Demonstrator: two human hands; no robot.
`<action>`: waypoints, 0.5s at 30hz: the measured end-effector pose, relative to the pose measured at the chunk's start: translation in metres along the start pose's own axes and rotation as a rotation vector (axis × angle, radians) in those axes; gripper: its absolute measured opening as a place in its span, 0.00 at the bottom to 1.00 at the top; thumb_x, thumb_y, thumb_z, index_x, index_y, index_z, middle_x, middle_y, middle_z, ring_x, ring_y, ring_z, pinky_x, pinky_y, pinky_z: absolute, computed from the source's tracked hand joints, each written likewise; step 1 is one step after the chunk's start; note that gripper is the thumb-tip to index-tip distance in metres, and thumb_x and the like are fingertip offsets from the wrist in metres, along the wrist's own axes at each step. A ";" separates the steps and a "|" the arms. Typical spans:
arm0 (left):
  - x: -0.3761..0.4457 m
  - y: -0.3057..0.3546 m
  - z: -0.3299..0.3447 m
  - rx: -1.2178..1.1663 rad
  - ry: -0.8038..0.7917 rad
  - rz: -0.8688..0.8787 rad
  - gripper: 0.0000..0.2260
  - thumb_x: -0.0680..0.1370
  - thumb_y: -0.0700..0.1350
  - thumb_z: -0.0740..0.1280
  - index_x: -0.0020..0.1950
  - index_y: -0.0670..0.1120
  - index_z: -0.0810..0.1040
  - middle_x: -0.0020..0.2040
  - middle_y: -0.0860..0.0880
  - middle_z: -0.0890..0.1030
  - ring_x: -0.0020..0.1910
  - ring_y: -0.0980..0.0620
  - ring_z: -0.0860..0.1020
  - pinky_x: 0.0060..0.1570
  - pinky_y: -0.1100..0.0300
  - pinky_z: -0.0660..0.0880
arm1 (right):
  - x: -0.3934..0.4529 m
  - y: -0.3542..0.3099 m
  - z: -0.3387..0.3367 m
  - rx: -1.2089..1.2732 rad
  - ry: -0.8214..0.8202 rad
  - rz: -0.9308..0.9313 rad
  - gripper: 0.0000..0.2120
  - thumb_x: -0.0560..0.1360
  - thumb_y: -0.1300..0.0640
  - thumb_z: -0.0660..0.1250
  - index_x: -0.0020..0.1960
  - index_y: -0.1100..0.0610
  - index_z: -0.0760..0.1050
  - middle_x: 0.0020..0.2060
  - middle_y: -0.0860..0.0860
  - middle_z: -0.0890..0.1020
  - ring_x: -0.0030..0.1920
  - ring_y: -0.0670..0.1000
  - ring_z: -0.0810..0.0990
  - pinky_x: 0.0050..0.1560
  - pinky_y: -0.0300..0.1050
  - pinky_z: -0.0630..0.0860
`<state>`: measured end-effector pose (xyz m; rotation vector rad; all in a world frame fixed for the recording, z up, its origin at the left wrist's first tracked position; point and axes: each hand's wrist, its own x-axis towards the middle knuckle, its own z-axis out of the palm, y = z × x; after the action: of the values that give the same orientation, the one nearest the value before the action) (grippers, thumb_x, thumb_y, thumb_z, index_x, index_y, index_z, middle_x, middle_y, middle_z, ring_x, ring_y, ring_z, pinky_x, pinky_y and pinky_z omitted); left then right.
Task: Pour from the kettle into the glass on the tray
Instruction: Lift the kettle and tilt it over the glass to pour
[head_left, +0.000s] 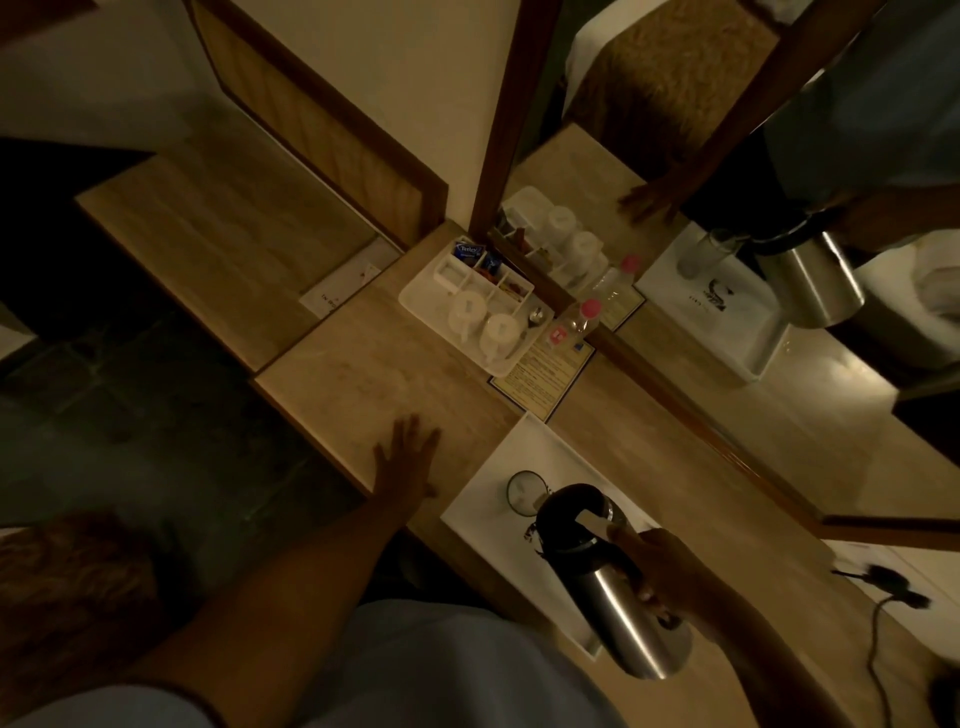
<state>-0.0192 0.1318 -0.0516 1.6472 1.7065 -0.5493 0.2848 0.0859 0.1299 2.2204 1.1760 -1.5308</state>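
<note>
Gripped in my right hand (670, 571), one brushed-steel cylindrical kettle (618, 582) tilts its black lid over one round clear glass (525, 492) on the flat white tray (483, 499); my left hand (408, 460) lies spread, fingers wide, on the pale stone-look tabletop (363, 374).

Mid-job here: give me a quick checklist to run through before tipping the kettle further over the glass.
1. Grip: right hand wrapped around the kettle by its handle side: ok.
2. Spout position: kettle tilted, its top next to the glass; whether the spout sits over the rim: cannot tell.
3. Glass standing upright on the white tray: ok.
4. Water flowing or level in the glass: cannot tell, too dim.
5. Left hand flat on the counter, away from the glass: ok.
6. Cord on the counter lies to the right, apart from the tray: ok.
</note>
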 end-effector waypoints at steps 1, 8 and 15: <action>0.000 0.000 0.000 0.002 0.000 0.001 0.45 0.81 0.55 0.71 0.87 0.55 0.42 0.86 0.44 0.35 0.86 0.39 0.38 0.81 0.32 0.52 | -0.001 -0.001 -0.001 -0.004 -0.003 0.000 0.24 0.83 0.44 0.57 0.39 0.60 0.79 0.29 0.54 0.78 0.28 0.51 0.75 0.32 0.40 0.74; 0.000 -0.001 0.000 0.011 0.005 -0.002 0.45 0.81 0.55 0.70 0.87 0.55 0.41 0.86 0.43 0.35 0.86 0.39 0.38 0.82 0.33 0.53 | -0.006 -0.005 -0.002 -0.052 -0.005 0.000 0.25 0.83 0.43 0.57 0.39 0.61 0.79 0.28 0.54 0.77 0.26 0.50 0.74 0.28 0.38 0.73; -0.001 -0.002 0.000 -0.011 0.006 0.004 0.45 0.81 0.55 0.71 0.87 0.55 0.42 0.86 0.44 0.35 0.86 0.39 0.38 0.82 0.33 0.52 | -0.006 -0.004 -0.004 -0.095 0.003 -0.002 0.28 0.82 0.41 0.57 0.40 0.63 0.80 0.23 0.50 0.75 0.20 0.46 0.72 0.24 0.36 0.71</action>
<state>-0.0213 0.1304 -0.0514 1.6454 1.7072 -0.5331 0.2839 0.0882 0.1377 2.1615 1.2260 -1.4416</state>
